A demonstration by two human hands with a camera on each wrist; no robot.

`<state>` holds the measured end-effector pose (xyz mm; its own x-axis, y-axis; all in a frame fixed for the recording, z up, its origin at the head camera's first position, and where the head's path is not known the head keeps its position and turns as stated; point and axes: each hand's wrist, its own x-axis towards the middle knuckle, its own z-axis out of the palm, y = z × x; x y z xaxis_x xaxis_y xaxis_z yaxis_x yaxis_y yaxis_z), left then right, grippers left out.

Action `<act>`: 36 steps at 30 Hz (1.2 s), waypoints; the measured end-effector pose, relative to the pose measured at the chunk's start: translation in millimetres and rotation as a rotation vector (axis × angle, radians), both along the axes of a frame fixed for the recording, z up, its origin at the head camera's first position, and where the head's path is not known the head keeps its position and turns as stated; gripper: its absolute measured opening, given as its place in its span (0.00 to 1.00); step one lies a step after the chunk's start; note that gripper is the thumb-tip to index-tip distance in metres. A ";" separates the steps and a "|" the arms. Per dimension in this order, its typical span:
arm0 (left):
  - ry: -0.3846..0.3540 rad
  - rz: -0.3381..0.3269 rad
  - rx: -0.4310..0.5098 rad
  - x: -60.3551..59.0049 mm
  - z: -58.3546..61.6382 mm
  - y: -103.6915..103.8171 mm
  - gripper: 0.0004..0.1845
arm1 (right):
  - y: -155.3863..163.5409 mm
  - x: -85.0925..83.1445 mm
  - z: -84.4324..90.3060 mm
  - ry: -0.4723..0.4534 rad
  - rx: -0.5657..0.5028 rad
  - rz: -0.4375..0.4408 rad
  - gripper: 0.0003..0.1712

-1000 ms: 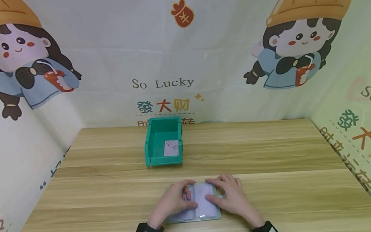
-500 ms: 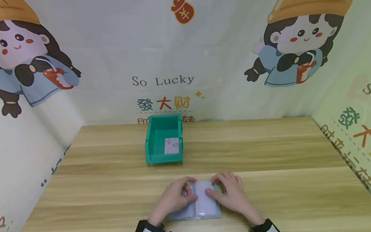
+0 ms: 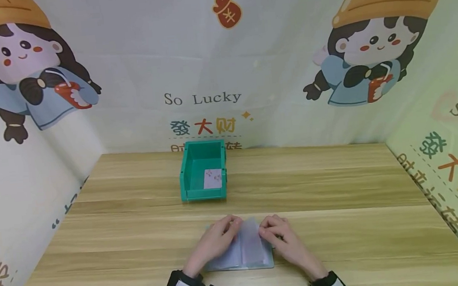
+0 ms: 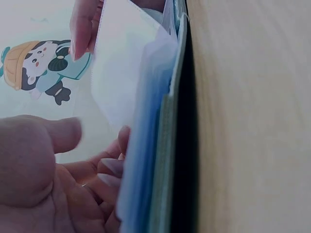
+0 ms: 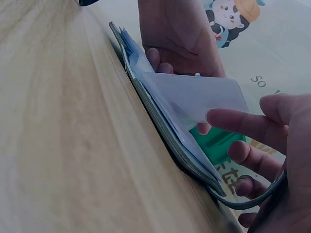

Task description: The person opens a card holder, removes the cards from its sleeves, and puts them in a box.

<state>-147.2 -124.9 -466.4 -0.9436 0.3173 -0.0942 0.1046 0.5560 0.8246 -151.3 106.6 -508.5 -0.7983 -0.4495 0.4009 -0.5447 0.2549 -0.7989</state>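
Note:
A small album [image 3: 242, 253] with clear sleeve pages lies open on the wooden table [image 3: 342, 224] near its front edge. My left hand [image 3: 217, 241] rests on its left half, with fingertips against the stacked pages [image 4: 146, 160]. My right hand [image 3: 280, 236] pinches one translucent page [image 5: 199, 97] between thumb and forefinger, and the page stands raised off the right half. In the left wrist view that lifted page [image 4: 121, 73] rises above the album's edge [image 4: 167, 145], with a finger of the other hand on it.
A green plastic bin [image 3: 183, 179] stands behind the album, toward the back of the table, with one white card [image 3: 212, 179] lying in it. Printed cartoon panels wall the table on the left, back and right.
The right hand has lifted a page off the album's right half, where it lay flat a second ago. The left hand stays on the left half, its fingers shifted slightly upward.

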 end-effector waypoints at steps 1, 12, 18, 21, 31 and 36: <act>-0.009 0.007 0.009 -0.2 0.3 0.1 0.22 | 0.3 -0.2 -0.6 0.009 0.008 0.015 0.21; -0.073 0.077 0.029 -1.4 1.1 3.8 0.29 | -3.5 5.7 -4.3 0.138 0.144 0.144 0.11; -0.025 0.067 0.053 -1.6 -1.1 -0.8 0.20 | -5.8 6.8 -6.0 0.175 0.139 0.081 0.11; 0.007 0.067 0.046 -0.4 -1.1 -5.2 0.16 | -3.1 5.2 -6.7 0.195 0.166 -0.031 0.11; 0.088 0.158 -0.120 2.6 7.8 -12.3 0.16 | 8.8 0.4 3.4 0.001 0.399 -0.136 0.32; 0.196 0.161 -0.274 6.8 14.5 -8.0 0.15 | 12.6 -2.1 8.0 -0.043 0.411 -0.095 0.37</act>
